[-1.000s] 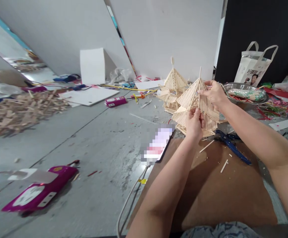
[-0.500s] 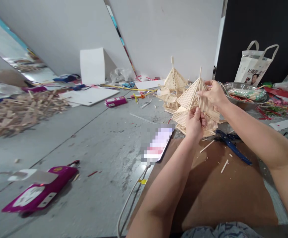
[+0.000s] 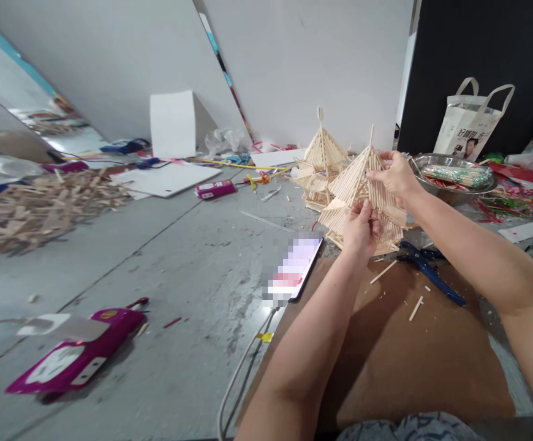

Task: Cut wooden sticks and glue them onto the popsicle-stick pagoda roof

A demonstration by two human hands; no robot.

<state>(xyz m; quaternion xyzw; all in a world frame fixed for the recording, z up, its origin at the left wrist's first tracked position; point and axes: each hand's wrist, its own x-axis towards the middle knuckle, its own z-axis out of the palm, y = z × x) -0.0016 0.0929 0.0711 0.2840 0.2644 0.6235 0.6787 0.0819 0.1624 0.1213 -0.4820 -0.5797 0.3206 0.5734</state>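
Note:
A model pagoda (image 3: 353, 177) made of thin wooden sticks stands at the far edge of a brown board (image 3: 413, 367). My left hand (image 3: 361, 226) is closed at its front, fingertips pinched at the lower edge of the upper roof. On the roof's right side, my right hand (image 3: 393, 177) grips the sticks between thumb and fingers. Whether either hand pinches a single loose stick is hidden. A second stick pagoda (image 3: 324, 147) with a looped tip stands behind it on the left. Blue-handled pliers (image 3: 436, 280) lie on the board near a few loose sticks (image 3: 416, 308).
Left of the board lies a phone (image 3: 296, 266) with a white cable. Purple power strips (image 3: 78, 349) rest on the grey surface. A heap of wooden pieces (image 3: 41, 202) is at far left. Behind my right hand stand a metal bowl (image 3: 454, 193) and a white bag (image 3: 468, 125).
Both hands keep nearly the same place on the pagoda. The whole view has shifted very slightly; nothing else has visibly moved.

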